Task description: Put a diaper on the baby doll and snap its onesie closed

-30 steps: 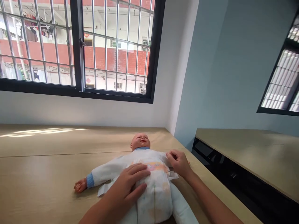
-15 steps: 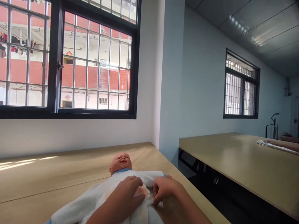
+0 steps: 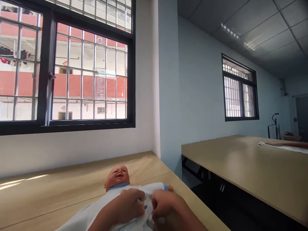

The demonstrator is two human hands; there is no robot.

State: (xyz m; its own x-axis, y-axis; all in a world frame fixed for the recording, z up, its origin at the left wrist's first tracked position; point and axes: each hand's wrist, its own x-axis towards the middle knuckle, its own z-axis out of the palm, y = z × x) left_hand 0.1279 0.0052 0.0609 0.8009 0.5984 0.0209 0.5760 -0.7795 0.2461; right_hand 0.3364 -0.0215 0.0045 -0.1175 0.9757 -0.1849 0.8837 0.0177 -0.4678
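Observation:
A baby doll (image 3: pixel 118 176) lies on its back on the table, head toward the window. It wears a white garment (image 3: pixel 84 214) with a blue collar and a blue cuff. Over the doll's chest, my left hand (image 3: pixel 128 205) is closed, its fingers pinching the garment's front. Close beside it, my right hand (image 3: pixel 166 205) is also closed on the white cloth at the other edge. Crumpled fabric with a small dark blue spot shows between the two hands. The fingertips and the doll's lower body are partly hidden.
The wooden table (image 3: pixel 43 199) stands against the wall under a barred window (image 3: pixel 91 73). Past a gap on the right is a second table (image 3: pixel 231 166). Another person's arm (image 3: pixel 293 144) rests there on a white cloth (image 3: pixel 271 146).
The view has shifted right and slightly up. My left fingers, spread over the chest before, have closed on the garment. The cloth between my hands has bunched up.

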